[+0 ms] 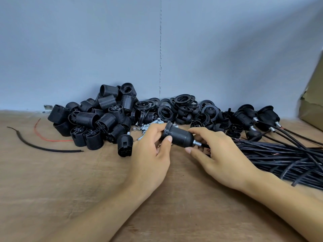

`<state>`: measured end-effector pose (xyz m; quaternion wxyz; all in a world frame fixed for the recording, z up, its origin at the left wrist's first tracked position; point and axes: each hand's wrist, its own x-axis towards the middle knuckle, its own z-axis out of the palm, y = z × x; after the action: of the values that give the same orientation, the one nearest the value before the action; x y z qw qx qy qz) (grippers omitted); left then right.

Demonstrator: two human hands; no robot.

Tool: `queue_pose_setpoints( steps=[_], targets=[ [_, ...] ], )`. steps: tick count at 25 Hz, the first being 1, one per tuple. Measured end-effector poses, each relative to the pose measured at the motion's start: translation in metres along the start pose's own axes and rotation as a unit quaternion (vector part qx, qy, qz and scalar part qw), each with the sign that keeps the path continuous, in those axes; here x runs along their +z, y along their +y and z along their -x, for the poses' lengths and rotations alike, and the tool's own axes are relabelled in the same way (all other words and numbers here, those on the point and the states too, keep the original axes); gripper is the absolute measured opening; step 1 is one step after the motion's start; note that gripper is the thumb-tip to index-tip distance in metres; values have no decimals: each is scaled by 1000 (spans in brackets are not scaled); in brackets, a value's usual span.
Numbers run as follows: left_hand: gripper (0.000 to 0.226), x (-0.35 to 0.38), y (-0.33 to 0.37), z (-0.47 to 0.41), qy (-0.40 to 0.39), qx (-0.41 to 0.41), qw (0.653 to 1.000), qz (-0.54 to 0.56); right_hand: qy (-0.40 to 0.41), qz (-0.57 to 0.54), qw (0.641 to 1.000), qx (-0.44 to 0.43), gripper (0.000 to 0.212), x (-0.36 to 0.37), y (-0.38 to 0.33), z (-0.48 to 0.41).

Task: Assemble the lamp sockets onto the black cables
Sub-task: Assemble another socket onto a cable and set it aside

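A black lamp socket with a silver nipple at its right end lies sideways just above the table, in the middle of the head view. My left hand grips its flanged left end with thumb and fingers. My right hand holds its rounded right end, fingers curled over the top, thumb below the nipple. A black cable leaves the nipple and runs under my right hand toward the bundle of black cables at the right.
Threaded socket bodies are heaped at the back left, black rings behind the hands, small silver nipples between them. Finished sockets on cables lie at the back right. A loose black cable piece and red wire lie left. Cardboard stands far right.
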<state>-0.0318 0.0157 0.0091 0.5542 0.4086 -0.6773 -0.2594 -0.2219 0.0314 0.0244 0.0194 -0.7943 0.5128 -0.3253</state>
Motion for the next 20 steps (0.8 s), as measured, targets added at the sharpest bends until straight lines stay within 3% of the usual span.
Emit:
queue_pose_setpoints(
  steps=[7,12,14,20],
  targets=[
    [24,0,1,-1,-7,-24,998,61,-8,16,1000,-7,46,0,2,1],
    [8,0,2,-3,1,-64,990,122,-37,8,999,-21,49,0,5,-2],
    [17,-1,2,-4,7,-81,988,135,-40,-4,999,-20,47,1,6,-2],
    [19,-3,2,-5,-19,-110,987,114,-36,-5,999,-8,43,2,11,-3]
  ],
)
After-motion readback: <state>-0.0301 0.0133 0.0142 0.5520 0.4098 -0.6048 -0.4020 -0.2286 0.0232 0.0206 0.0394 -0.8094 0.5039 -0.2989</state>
